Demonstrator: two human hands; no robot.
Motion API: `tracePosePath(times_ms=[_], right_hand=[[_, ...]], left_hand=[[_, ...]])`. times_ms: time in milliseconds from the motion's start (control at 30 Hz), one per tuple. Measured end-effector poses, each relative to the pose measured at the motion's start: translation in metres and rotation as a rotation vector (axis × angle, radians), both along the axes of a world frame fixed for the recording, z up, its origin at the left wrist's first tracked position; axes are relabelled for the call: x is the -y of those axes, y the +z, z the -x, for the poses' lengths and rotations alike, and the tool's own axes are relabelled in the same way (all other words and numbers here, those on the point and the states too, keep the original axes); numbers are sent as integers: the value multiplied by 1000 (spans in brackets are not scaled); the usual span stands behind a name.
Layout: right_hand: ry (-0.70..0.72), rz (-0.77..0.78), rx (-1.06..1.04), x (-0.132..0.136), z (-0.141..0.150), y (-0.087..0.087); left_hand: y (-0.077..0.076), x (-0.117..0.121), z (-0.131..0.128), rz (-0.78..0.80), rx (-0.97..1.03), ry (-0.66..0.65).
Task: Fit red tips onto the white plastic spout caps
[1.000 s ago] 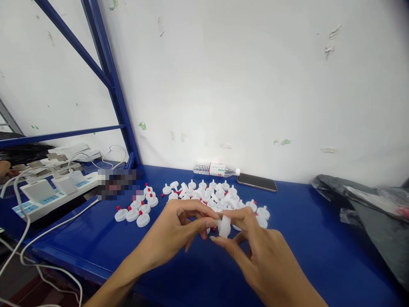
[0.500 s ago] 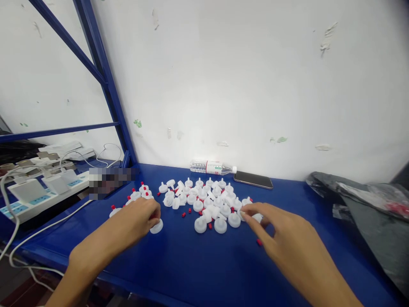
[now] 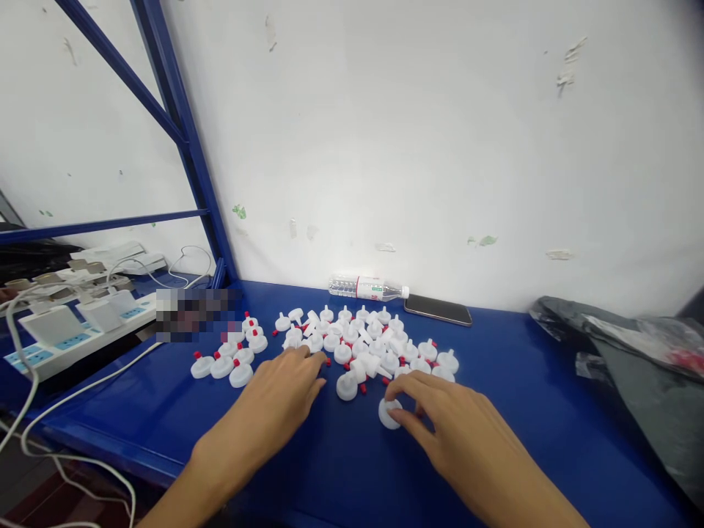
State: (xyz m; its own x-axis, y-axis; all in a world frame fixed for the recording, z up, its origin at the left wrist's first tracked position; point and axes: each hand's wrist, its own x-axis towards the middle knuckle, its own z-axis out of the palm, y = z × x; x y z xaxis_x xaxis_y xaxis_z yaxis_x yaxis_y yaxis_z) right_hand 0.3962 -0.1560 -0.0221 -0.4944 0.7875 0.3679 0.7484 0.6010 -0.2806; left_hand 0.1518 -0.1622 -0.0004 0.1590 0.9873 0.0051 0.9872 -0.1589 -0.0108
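Observation:
My right hand (image 3: 443,414) pinches a white plastic nozzle cap (image 3: 388,416) between thumb and fingers, its round base low at the near side of the pile. My left hand (image 3: 289,389) is over the near-left edge of the pile of white nozzle caps (image 3: 350,334), thumb and index finger apart, close to a small red tip cap (image 3: 328,362). Nothing shows in its grip, though part of the fingertips is hidden. Left of it, several nozzle caps with red tips (image 3: 222,365) stand upright in a group.
Behind the pile a water bottle (image 3: 371,288) lies on its side beside a phone (image 3: 437,309). Power strips (image 3: 82,337) with plugs and white cables are at the left, near the blue rack post (image 3: 187,161). Dark plastic bags (image 3: 621,367) lie at the right of the blue table (image 3: 352,469).
My left hand has left the group with red tips and moved right to the pile. My right hand has come left and nearer, now with a nozzle cap in its pinch.

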Motion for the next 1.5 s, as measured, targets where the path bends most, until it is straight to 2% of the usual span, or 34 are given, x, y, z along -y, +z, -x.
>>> tracePosePath(times_ms=[133,367,500,600,700,767,833,933,1100,1267,1367,1500], right_hand=[[-54,-31,19,1,-1,-4],[37,40,39,2,0,-5],[3,122,68,3,2,0],[-25,171,51,5,4,5],[-19,213,-17,8,7,10],[2,232,-78,10,8,14],[26,234,-126,11,9,15],[48,201,-166,11,8,15],[52,158,-158,9,8,9],[38,131,-107,7,6,2],[8,92,-83,4,4,-1],[-81,8,-99,0,0,0]], left_hand=[[-8,-8,-10,13,-47,59],[-21,-17,1,-43,-40,73],[-14,-15,2,-83,4,94],[-1,-8,-4,-128,235,49],[8,3,-17,-147,614,-93],[10,11,-27,-97,822,-181],[9,16,-37,-33,955,-236],[6,18,-46,13,1034,-265],[2,17,-49,-14,992,-312],[2,18,-47,-26,871,-294],[4,12,-37,-36,747,-230],[4,1,-8,10,546,-106]])
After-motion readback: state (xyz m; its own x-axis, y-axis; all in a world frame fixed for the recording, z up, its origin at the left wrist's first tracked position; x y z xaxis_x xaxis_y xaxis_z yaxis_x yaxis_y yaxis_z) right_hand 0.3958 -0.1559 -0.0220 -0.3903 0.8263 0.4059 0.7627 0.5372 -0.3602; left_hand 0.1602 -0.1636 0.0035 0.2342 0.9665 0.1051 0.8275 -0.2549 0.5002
